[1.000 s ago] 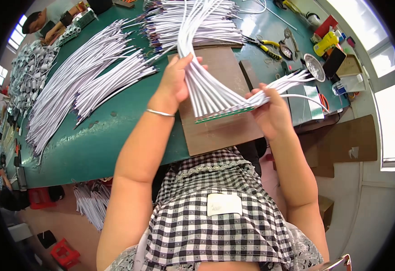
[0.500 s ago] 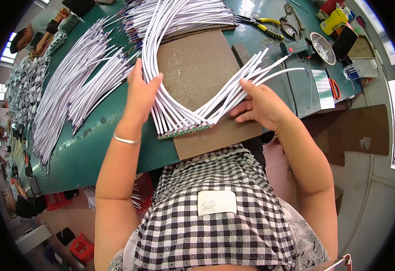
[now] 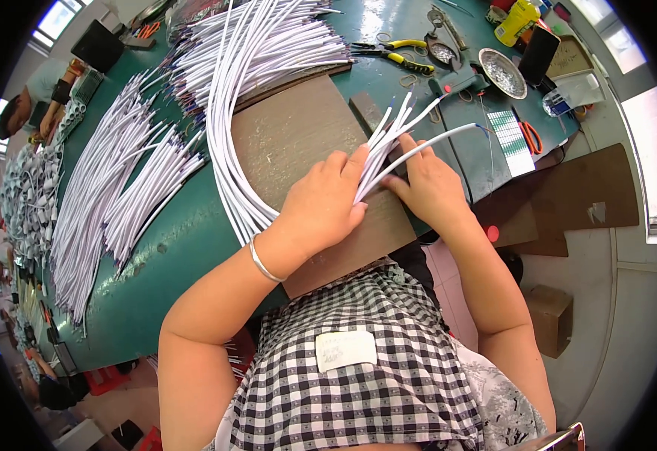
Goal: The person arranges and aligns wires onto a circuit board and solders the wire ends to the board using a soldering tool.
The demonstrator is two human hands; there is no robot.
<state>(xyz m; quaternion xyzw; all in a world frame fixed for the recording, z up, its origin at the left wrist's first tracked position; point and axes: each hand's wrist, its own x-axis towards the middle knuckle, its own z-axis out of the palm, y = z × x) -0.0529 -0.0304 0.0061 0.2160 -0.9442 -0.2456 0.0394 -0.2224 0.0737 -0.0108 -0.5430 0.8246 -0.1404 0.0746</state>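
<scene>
A bundle of white cables (image 3: 227,135) loops down over a brown board (image 3: 291,113), and its right-hand ends (image 3: 377,154) rise toward the right. My left hand (image 3: 324,197) is closed around these ends, fingers and thumb wrapped over them. Close beside it, my right hand (image 3: 432,184) has its curled fingers on the same ends, with one longer cable (image 3: 445,137) passing by its fingertips toward the right. The lower bend of the bundle is hidden behind my left hand and wrist.
More white cables lie in piles at the far side (image 3: 276,52) and left (image 3: 103,195) of the green table (image 3: 170,248). Yellow-handled pliers (image 3: 400,54), a metal dish (image 3: 502,74), a green strip sheet (image 3: 510,143) and orange scissors (image 3: 530,137) lie to the right. Another person's arm (image 3: 61,94) is at the far left.
My left hand has left the bundle's left side and moved right onto the cable ends beside my right hand. The ends are drawn closer together. The green circuit strip is now covered.
</scene>
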